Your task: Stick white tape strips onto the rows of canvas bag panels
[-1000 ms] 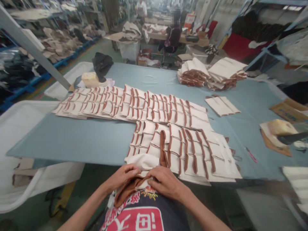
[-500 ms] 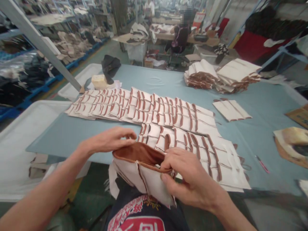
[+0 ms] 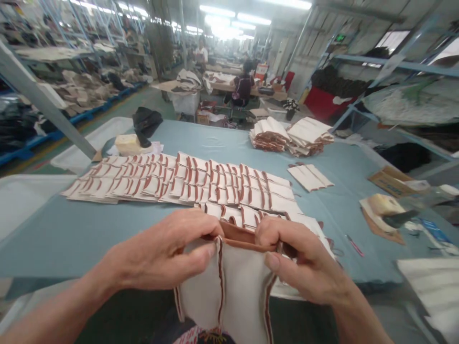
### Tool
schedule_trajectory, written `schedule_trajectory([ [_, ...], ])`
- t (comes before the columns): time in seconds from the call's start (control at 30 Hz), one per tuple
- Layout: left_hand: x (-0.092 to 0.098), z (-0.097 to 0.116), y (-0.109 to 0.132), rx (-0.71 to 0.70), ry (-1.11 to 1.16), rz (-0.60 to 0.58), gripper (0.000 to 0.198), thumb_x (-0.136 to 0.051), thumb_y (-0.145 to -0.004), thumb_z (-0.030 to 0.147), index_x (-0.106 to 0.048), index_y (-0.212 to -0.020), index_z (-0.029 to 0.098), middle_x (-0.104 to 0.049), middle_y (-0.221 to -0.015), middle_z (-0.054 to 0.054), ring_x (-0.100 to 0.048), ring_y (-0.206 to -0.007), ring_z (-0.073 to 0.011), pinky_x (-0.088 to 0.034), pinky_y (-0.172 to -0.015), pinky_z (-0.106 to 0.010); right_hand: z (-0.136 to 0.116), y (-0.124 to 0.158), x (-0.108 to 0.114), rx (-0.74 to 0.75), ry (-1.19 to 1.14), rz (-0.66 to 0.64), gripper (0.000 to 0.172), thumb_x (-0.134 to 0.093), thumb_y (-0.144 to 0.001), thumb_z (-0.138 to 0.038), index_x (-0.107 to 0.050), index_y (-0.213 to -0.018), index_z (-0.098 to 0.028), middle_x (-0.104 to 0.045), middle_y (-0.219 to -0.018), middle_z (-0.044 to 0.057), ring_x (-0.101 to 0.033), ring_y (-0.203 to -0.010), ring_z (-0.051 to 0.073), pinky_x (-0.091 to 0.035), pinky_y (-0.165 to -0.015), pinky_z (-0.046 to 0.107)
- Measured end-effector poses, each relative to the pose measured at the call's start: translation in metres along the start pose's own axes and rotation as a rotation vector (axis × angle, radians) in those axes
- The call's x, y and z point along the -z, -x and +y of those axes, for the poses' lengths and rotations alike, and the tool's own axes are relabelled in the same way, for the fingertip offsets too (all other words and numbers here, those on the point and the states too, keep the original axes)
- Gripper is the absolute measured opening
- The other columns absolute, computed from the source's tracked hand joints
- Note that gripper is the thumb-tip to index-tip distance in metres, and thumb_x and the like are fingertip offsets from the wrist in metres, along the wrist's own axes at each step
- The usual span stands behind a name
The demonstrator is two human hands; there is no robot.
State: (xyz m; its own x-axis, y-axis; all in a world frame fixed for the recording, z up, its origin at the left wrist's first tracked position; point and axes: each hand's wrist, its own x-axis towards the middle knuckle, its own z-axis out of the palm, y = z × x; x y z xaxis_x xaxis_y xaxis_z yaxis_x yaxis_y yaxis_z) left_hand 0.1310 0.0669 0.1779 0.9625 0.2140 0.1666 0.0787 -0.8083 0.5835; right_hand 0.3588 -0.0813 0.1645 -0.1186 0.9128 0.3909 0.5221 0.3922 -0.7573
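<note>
A cream fabric pouch with brown trim and lining [image 3: 242,282] hangs upright before my body, its opening upward. My left hand [image 3: 172,248] pinches the rim beside a vertical brown-edged seam. At the rim's right end, my right hand [image 3: 297,253] grips it, thumb outside and fingers inside. Part of the brown lining shows between the hands. Just beyond lie overlapping cream pieces with brown edges [image 3: 233,215], partly hidden by my hands. A longer row of similar pieces [image 3: 186,179] stretches across the table behind them.
The blue-covered table [image 3: 322,220] carries stacked cream pieces [image 3: 270,131] at the back and a single flat piece [image 3: 310,177]. Pink-handled snips [image 3: 355,246] and a yellowish block [image 3: 385,205] lie right. A metal post [image 3: 60,110] rises left. A person [image 3: 242,88] sits farther off.
My left hand has come from above the pouch's far left side to pinch its front rim. The pouch now hangs with its front panel facing me. The view has tilted upward.
</note>
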Motion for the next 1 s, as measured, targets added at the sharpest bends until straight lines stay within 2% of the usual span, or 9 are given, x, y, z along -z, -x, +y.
schedule_trajectory([
  [0.07,-0.003,0.007,0.000,-0.021,-0.059,-0.007,0.022,-0.038,-0.094,0.017,-0.059,-0.089,0.020,-0.065,-0.084,-0.002,-0.055,-0.076,-0.0185,-0.044,-0.071,-0.031,0.009,0.002,0.001,-0.042,0.068,0.008,0.013,-0.057,-0.097,-0.026,-0.055,-0.085,-0.023,-0.059,-0.077,-0.001,-0.055,-0.069,0.015,-0.041,-0.063,0.027],
  [0.17,-0.007,0.019,0.004,-0.037,-0.133,0.016,0.023,-0.035,-0.094,0.016,-0.055,-0.086,0.021,-0.062,-0.084,-0.003,-0.053,-0.078,-0.0208,-0.044,-0.075,-0.035,0.031,0.005,0.001,-0.013,0.336,0.018,0.017,-0.061,-0.098,-0.031,-0.059,-0.084,-0.021,-0.062,-0.077,0.001,-0.057,-0.071,0.017,-0.040,-0.065,0.029],
  [0.3,-0.009,0.027,0.011,0.001,-0.036,-0.012,0.022,-0.033,-0.094,0.015,-0.051,-0.083,0.022,-0.060,-0.084,0.000,-0.054,-0.081,-0.0182,-0.044,-0.079,-0.031,0.056,0.008,-0.003,0.033,0.589,0.055,0.026,-0.061,-0.100,-0.042,-0.065,-0.090,-0.019,-0.069,-0.083,0.007,-0.063,-0.084,0.025,-0.045,-0.074,0.036],
  [0.4,-0.011,0.025,0.015,0.022,0.051,-0.052,0.019,-0.034,-0.094,0.018,-0.049,-0.083,0.022,-0.060,-0.086,0.001,-0.055,-0.082,-0.0170,-0.044,-0.078,-0.029,0.044,0.009,-0.009,0.072,0.493,0.124,0.027,-0.053,-0.104,-0.042,-0.065,-0.111,-0.018,-0.073,-0.105,0.012,-0.065,-0.105,0.028,-0.050,-0.091,0.043],
  [0.5,-0.012,0.022,0.020,0.047,0.101,-0.059,0.018,-0.036,-0.095,0.020,-0.051,-0.086,0.022,-0.061,-0.088,0.001,-0.056,-0.084,-0.0160,-0.044,-0.080,-0.027,0.011,0.004,-0.021,0.171,0.338,0.153,0.033,-0.062,-0.100,-0.042,-0.060,-0.124,-0.019,-0.071,-0.121,0.013,-0.064,-0.116,0.026,-0.049,-0.101,0.042],
  [0.6,-0.011,0.023,0.028,0.050,0.144,-0.037,0.016,-0.040,-0.094,0.017,-0.052,-0.087,0.023,-0.061,-0.089,0.003,-0.057,-0.086,-0.0143,-0.044,-0.080,-0.024,-0.015,-0.004,-0.038,0.200,0.131,0.079,0.032,-0.071,-0.094,-0.042,-0.062,-0.116,-0.021,-0.074,-0.111,0.008,-0.069,-0.104,0.022,-0.053,-0.092,0.034],
  [0.7,-0.010,0.028,0.036,0.048,0.154,-0.015,0.016,-0.041,-0.093,0.014,-0.052,-0.085,0.023,-0.061,-0.086,0.004,-0.057,-0.081,-0.0130,-0.044,-0.075,-0.023,-0.023,-0.007,-0.053,0.111,0.053,0.038,0.019,-0.075,-0.090,-0.034,-0.064,-0.096,-0.021,-0.073,-0.090,0.002,-0.067,-0.083,0.016,-0.050,-0.075,0.027],
  [0.77,-0.012,0.032,0.042,0.083,0.092,0.002,0.016,-0.042,-0.093,0.015,-0.053,-0.084,0.022,-0.062,-0.084,0.004,-0.057,-0.079,-0.0135,-0.043,-0.073,-0.025,-0.024,-0.007,-0.061,0.037,0.070,0.033,0.012,-0.074,-0.088,-0.025,-0.063,-0.088,-0.020,-0.071,-0.083,0.000,-0.064,-0.077,0.015,-0.046,-0.070,0.026],
  [1.0,-0.026,0.043,0.058,0.143,-0.143,0.081,0.019,-0.044,-0.092,0.017,-0.052,-0.076,0.021,-0.059,-0.077,0.000,-0.053,-0.075,-0.0179,-0.036,-0.069,-0.032,-0.026,0.002,-0.075,-0.157,-0.068,-0.046,0.005,-0.069,-0.090,-0.020,-0.065,-0.087,-0.020,-0.068,-0.080,-0.002,-0.058,-0.069,0.012,-0.041,-0.064,0.023],
])
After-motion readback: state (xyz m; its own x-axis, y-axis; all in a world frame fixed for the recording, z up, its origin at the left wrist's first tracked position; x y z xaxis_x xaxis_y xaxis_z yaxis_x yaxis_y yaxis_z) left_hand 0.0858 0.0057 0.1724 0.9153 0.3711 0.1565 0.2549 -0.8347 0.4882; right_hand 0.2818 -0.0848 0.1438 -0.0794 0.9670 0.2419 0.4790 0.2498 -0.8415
